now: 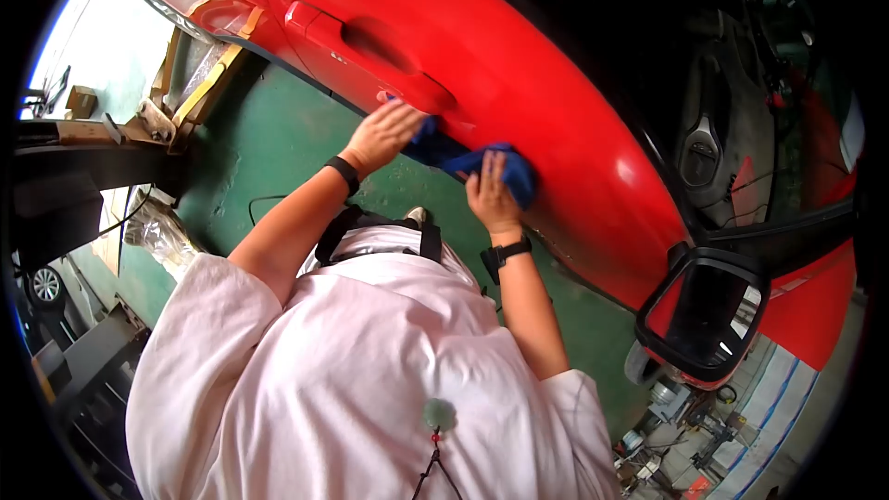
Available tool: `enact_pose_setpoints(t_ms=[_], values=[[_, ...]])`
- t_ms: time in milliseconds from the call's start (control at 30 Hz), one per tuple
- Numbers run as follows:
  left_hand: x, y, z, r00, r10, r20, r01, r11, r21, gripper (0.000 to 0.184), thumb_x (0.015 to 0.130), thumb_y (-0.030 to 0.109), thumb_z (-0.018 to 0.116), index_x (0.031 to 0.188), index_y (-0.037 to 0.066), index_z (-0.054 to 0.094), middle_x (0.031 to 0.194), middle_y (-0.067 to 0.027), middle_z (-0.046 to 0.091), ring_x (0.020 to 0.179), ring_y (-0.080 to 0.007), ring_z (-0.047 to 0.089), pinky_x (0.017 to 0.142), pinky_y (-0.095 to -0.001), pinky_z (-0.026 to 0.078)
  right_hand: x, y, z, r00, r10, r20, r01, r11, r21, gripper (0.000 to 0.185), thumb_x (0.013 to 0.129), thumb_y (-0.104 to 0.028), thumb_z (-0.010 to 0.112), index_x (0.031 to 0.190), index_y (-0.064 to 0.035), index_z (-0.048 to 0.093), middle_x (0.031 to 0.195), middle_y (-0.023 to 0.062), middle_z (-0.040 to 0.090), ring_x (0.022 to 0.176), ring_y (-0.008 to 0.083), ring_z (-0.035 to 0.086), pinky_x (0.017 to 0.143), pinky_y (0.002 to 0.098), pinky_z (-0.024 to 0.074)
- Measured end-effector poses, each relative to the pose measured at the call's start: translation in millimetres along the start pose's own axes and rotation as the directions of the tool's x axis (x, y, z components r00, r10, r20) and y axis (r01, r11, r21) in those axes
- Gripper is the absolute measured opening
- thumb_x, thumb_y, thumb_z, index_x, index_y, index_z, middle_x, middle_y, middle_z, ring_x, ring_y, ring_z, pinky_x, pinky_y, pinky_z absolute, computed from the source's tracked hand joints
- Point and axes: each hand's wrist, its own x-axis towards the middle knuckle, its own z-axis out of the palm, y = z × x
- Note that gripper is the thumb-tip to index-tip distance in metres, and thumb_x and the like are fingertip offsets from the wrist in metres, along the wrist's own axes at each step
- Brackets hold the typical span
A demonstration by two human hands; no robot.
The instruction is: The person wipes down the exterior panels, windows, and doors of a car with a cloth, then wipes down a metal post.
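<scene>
My left hand (384,134) lies with fingers stretched out against the lower side of a red car door (556,111), just below the door handle (370,56). A bit of blue shows beneath its fingertips. My right hand (495,196) rests its extended fingers flat on a crumpled blue cloth (520,176), pressing it to the door. The cloth reaches from my right hand toward my left one; whether it is one piece or two I cannot tell. Dark bands circle both wrists.
A black-framed side mirror (708,315) juts out at the right. Tools and parts (676,426) lie at the lower right. Left of the car, a yellow-edged wooden frame (208,83) and plastic-wrapped material (162,231) stand on the green floor (287,139).
</scene>
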Motion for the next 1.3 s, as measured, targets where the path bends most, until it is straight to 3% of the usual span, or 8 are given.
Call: enact_pose_setpoints(t_ms=[100,200,467,600,800,933,1100,1300], values=[[-15,-39,4,0.979,-0.192,-0.062,0.194,0.981,0.027,0.037,0.077,0.014,0.059,0.111,0.002,0.067,0.133,-0.0098,0.058,0.128,-0.0264,0.05,0.115,-0.0447,0.033,43,-23,4,0.966,-0.246,0.082,0.249,0.968,-0.04,0.054,0.092,-0.032,0.055,0.141,-0.0088,0.052,0.15,0.0019,0.045,0.142,0.0222,0.033,0.117,0.0418,0.0247],[7,-58,-28,0.878,-0.454,-0.151,0.468,0.88,0.081,0.04,0.079,0.01,0.057,0.117,-0.004,0.061,0.131,-0.0173,0.056,0.13,-0.0342,0.047,0.117,-0.0491,0.029,90,-56,0,0.898,-0.399,0.183,0.432,0.879,-0.201,0.059,0.089,-0.029,0.053,0.144,-0.0087,0.048,0.155,0.0049,0.038,0.144,0.0227,0.032,0.118,0.043,0.0236],[-35,-97,-28,0.933,-0.318,-0.168,0.305,0.947,-0.099,0.057,0.077,0.015,0.068,0.127,-0.006,0.052,0.141,-0.0235,0.046,0.135,-0.0397,0.041,0.116,-0.049,0.029,174,-129,0,0.971,-0.202,0.125,0.204,0.979,-0.001,0.06,0.087,-0.021,0.05,0.139,0.0083,0.044,0.152,0.0225,0.036,0.139,0.0304,0.039,0.115,0.04,0.0306],[-45,-115,-27,0.822,-0.535,-0.194,0.489,0.839,-0.239,0.065,0.071,0.017,0.077,0.131,0.005,0.054,0.139,-0.019,0.044,0.127,-0.0376,0.045,0.107,-0.0468,0.037,219,-154,-7,0.982,-0.156,0.104,0.154,0.988,0.033,0.061,0.087,-0.022,0.052,0.135,0.0142,0.045,0.147,0.0277,0.042,0.137,0.0362,0.042,0.115,0.039,0.033],[-58,-147,-22,0.683,-0.716,-0.145,0.65,0.686,-0.326,0.071,0.074,0.014,0.076,0.139,0.007,0.046,0.119,-0.0163,0.049,0.107,-0.0366,0.051,0.093,-0.0427,0.045,194,-141,15,0.947,-0.315,0.058,0.32,0.919,-0.232,0.054,0.096,-0.027,0.046,0.14,0.0036,0.048,0.151,0.0166,0.041,0.141,0.0316,0.036,0.118,0.0431,0.0265],[-55,-160,-45,0.635,-0.769,0.072,0.564,0.398,-0.723,0.078,0.081,0.009,0.072,0.15,0.008,0.034,0.118,-0.0138,0.048,0.103,-0.0285,0.054,0.09,-0.036,0.047,162,-119,9,0.944,-0.319,0.082,0.33,0.92,-0.212,0.05,0.098,-0.027,0.043,0.142,-0.0046,0.049,0.156,0.0088,0.037,0.142,0.0252,0.034,0.117,0.0438,0.0283],[-11,-136,-104,0.739,-0.628,-0.242,0.219,0.564,-0.796,0.06,0.089,0.005,0.056,0.147,0.007,0.04,0.145,-0.0157,0.038,0.134,-0.0319,0.039,0.114,-0.0371,0.026,155,-117,-32,0.923,-0.314,-0.221,0.329,0.944,0.034,0.044,0.092,-0.018,0.053,0.135,-0.0064,0.056,0.152,0.0068,0.042,0.129,0.023,0.048,0.108,0.0408,0.0405],[5,-154,-88,0.895,-0.301,-0.328,0.171,0.912,-0.372,0.046,0.086,0.019,0.064,0.129,0.005,0.058,0.132,-0.0173,0.053,0.123,-0.0376,0.047,0.106,-0.0484,0.034,253,-137,-73,0.992,-0.079,-0.096,0.087,0.993,0.079,0.044,0.087,-0.014,0.058,0.131,-0.0122,0.059,0.147,0.0074,0.05,0.088,0.0131,0.061,0.08,0.0233,0.051]])
